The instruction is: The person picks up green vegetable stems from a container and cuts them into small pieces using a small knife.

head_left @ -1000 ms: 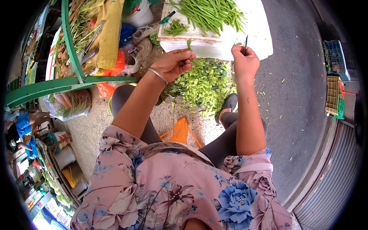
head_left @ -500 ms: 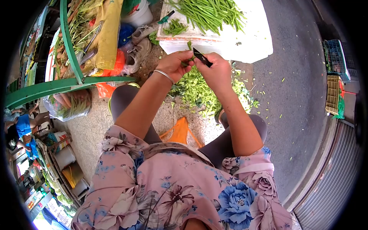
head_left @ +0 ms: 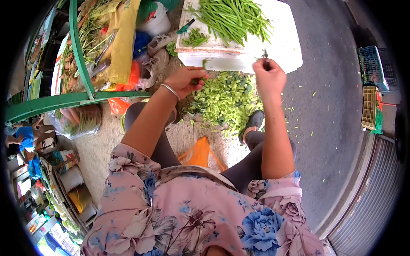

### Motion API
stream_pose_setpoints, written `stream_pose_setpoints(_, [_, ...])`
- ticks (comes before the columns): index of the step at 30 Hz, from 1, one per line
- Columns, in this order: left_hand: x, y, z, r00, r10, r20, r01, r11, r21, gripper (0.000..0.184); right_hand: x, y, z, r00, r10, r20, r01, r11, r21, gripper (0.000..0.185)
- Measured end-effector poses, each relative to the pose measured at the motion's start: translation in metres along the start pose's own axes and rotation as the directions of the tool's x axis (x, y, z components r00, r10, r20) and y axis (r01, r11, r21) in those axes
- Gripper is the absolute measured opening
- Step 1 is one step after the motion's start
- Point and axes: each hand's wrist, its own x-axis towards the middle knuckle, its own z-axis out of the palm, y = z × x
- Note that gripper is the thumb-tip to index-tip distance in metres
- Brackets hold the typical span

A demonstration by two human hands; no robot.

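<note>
My left hand (head_left: 188,81) is closed on a short green stalk (head_left: 205,64), whose tip sticks up past the fingers. My right hand (head_left: 270,79) grips a small dark knife (head_left: 266,64) in front of the white foam box (head_left: 284,36), apart from the left hand. On that box lie a heap of long trimmed green stalks (head_left: 235,19) and a small bunch of short pieces (head_left: 195,38). Beneath and between my hands, cut green leaf scraps (head_left: 226,100) are piled on the ground.
A green-handled tool (head_left: 185,27) lies at the box's left edge. Worn shoes (head_left: 153,68), a white bucket (head_left: 154,19) and a yellow sack (head_left: 124,42) stand to the left, beside a green metal frame (head_left: 55,102). Crates (head_left: 370,106) sit at the far right.
My right hand has moved right with the knife, away from the stalk. My left hand has shifted slightly left and down, still holding the stalk. My right foot shows more.
</note>
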Motion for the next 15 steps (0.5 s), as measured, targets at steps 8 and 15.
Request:
stream_pose_setpoints(8, [0.118,0.058,-0.061,0.929,0.043,-0.367,-0.040,0.999,0.014,0.012,0.002,0.006,-0.006,0.998,-0.014,-0.057,0.012,0.999,-0.046,0.023])
stream_pose_setpoints(15, [0.159,0.082,-0.070,0.838,0.016,-0.545,-0.140,0.972,-0.188,0.054,0.001,-0.002,-0.001,0.983,0.063,0.173,-0.027,0.979,-0.200,0.021])
